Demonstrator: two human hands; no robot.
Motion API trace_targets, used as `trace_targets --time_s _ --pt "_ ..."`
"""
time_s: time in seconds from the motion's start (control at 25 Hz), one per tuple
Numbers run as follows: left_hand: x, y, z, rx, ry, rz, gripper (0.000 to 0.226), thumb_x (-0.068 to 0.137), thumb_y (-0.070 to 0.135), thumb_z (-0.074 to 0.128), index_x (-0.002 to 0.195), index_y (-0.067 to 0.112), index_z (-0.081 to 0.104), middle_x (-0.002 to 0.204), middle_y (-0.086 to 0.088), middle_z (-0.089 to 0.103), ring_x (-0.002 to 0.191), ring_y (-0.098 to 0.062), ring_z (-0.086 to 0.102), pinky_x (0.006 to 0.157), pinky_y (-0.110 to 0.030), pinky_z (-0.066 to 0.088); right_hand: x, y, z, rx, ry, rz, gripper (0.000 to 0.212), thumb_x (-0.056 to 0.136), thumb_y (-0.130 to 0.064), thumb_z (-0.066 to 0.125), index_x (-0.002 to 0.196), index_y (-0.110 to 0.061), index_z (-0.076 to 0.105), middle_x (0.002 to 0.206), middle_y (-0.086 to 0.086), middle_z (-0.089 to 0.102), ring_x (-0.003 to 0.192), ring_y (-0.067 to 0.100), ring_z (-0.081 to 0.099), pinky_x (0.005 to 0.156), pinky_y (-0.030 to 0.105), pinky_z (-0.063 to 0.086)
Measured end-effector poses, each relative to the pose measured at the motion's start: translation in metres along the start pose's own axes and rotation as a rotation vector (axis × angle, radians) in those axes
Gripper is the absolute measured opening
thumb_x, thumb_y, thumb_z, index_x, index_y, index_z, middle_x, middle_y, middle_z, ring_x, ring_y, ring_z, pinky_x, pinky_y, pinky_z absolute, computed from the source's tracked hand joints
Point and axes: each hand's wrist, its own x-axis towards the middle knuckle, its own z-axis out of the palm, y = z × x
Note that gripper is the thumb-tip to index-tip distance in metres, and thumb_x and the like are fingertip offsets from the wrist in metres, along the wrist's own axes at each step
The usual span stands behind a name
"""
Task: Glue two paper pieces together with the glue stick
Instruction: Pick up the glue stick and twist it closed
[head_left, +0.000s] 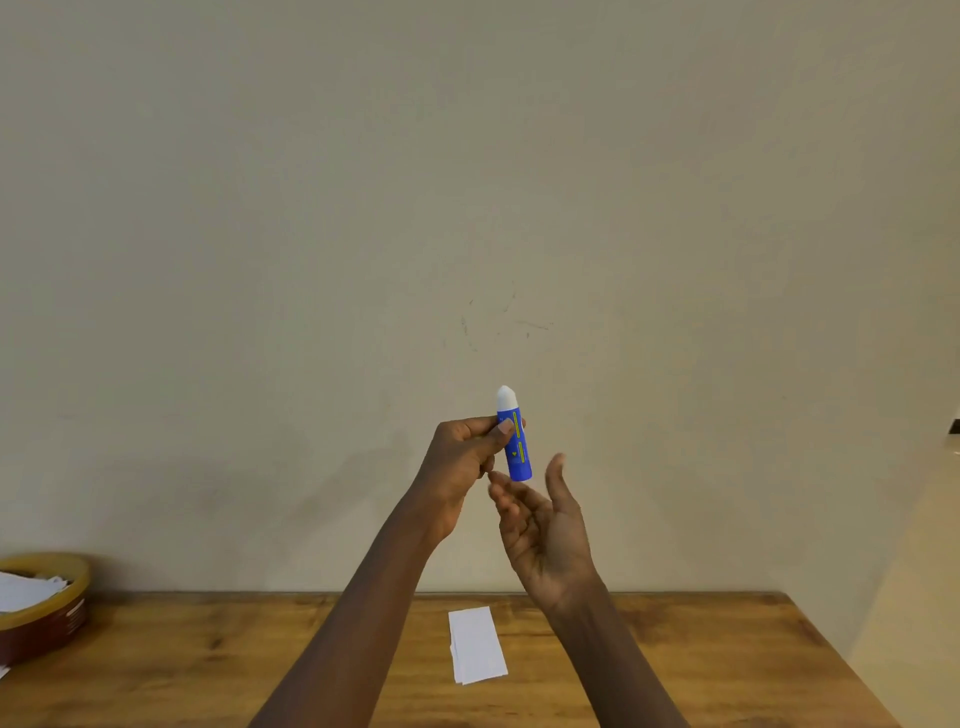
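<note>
My left hand holds a blue glue stick upright in front of the wall, thumb and fingers pinching its upper body. The stick has yellow markings and a white rounded top. My right hand is open just below and to the right of the stick, palm turned up, fingertips close to its base without gripping it. Two white paper pieces lie stacked, slightly offset, on the wooden table below my hands.
A round tin with a yellow rim and dark red wall holds white paper scraps at the table's far left. The table's back edge meets a plain beige wall. The table's right edge runs diagonally at the lower right.
</note>
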Motion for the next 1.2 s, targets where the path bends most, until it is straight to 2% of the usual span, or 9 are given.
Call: trace_targets --time_s 0.16,0.24,0.4,0.48,0.6,0.76,0.92,1.08,1.2 --pt "-0.001 -0.002 0.003 0.026 -0.015 -0.009 0.028 0.089 0.021 0.05 0.108 0.005 0.064 0.076 -0.013 0.045 0.056 -0.014 0.028 0.06 -0.023 0.032 -0.001 -0.001 0.0 0.258 0.003 0.117 0.038 0.089 -0.03 0.044 0.08 0.005 0.055 0.042 0.01 0.06 0.03 0.007 0.055 0.03 0.012 0.043" --pt "0.0 -0.004 0.004 0.01 0.001 -0.002 0.029 0.089 0.022 0.05 0.107 0.004 0.065 0.066 -0.007 0.044 0.054 -0.013 0.028 0.058 -0.021 0.033 -0.001 0.002 -0.001 0.332 -0.011 0.064 0.028 0.088 -0.021 0.047 0.086 0.006 0.056 0.049 0.014 0.064 0.038 0.009 0.061 0.035 0.015 0.049" --pt "0.004 -0.007 0.002 0.026 0.002 0.018 0.028 0.089 0.022 0.05 0.106 0.006 0.065 0.043 0.014 0.044 0.052 -0.01 0.03 0.05 -0.011 0.036 -0.001 0.004 -0.002 0.194 -0.037 -0.098 0.014 0.078 -0.004 0.055 0.091 -0.001 0.059 0.075 0.016 0.07 0.062 0.016 0.07 0.052 0.022 0.058" --pt "0.003 -0.007 0.001 -0.002 -0.009 0.025 0.028 0.089 0.022 0.05 0.106 0.006 0.065 0.05 0.011 0.048 0.05 -0.008 0.031 0.054 -0.013 0.037 -0.001 0.002 -0.001 0.137 -0.044 -0.083 0.024 0.072 -0.013 0.06 0.093 -0.002 0.058 0.076 0.015 0.071 0.064 0.017 0.071 0.053 0.023 0.058" --pt "0.001 -0.004 -0.003 -0.035 -0.07 0.022 0.021 0.088 0.023 0.05 0.095 0.017 0.069 0.076 -0.005 0.054 0.052 -0.009 0.032 0.062 -0.02 0.038 -0.004 -0.005 0.002 0.029 -0.007 0.066 0.047 0.082 -0.041 0.051 0.091 0.004 0.061 0.058 0.012 0.069 0.045 0.011 0.064 0.041 0.017 0.053" --pt "-0.004 -0.002 -0.006 -0.004 -0.111 -0.02 0.017 0.088 0.025 0.051 0.087 0.026 0.069 0.086 -0.014 0.054 0.06 -0.015 0.036 0.066 -0.026 0.038 -0.006 -0.007 0.003 0.064 0.042 0.143 0.035 0.086 -0.029 0.05 0.087 0.006 0.058 0.043 0.01 0.062 0.031 0.009 0.057 0.031 0.015 0.047" --pt "-0.003 -0.003 -0.008 0.035 -0.07 -0.003 0.02 0.088 0.026 0.051 0.095 0.021 0.069 0.08 -0.011 0.052 0.061 -0.016 0.032 0.063 -0.023 0.037 -0.009 -0.002 0.008 0.212 0.041 0.052 0.024 0.082 -0.018 0.056 0.089 0.005 0.056 0.052 0.016 0.066 0.039 0.011 0.062 0.035 0.018 0.051" --pt "-0.001 -0.001 -0.001 0.074 0.069 0.05 0.024 0.087 0.021 0.053 0.103 0.008 0.067 0.054 0.006 0.05 0.05 -0.007 0.04 0.044 -0.005 0.036 -0.005 0.001 0.009 0.165 0.026 -0.143 0.009 0.081 -0.005 0.056 0.087 -0.002 0.06 0.083 0.018 0.067 0.062 0.018 0.071 0.053 0.023 0.059" --pt "-0.002 0.004 -0.001 0.012 0.07 0.023 0.022 0.087 0.02 0.053 0.101 0.01 0.067 0.065 0.002 0.06 0.053 -0.003 0.047 0.05 -0.01 0.04 -0.005 0.002 0.011 0.069 0.022 -0.198 0.012 0.077 -0.003 0.058 0.088 -0.006 0.06 0.081 0.015 0.071 0.068 0.02 0.072 0.058 0.024 0.06"
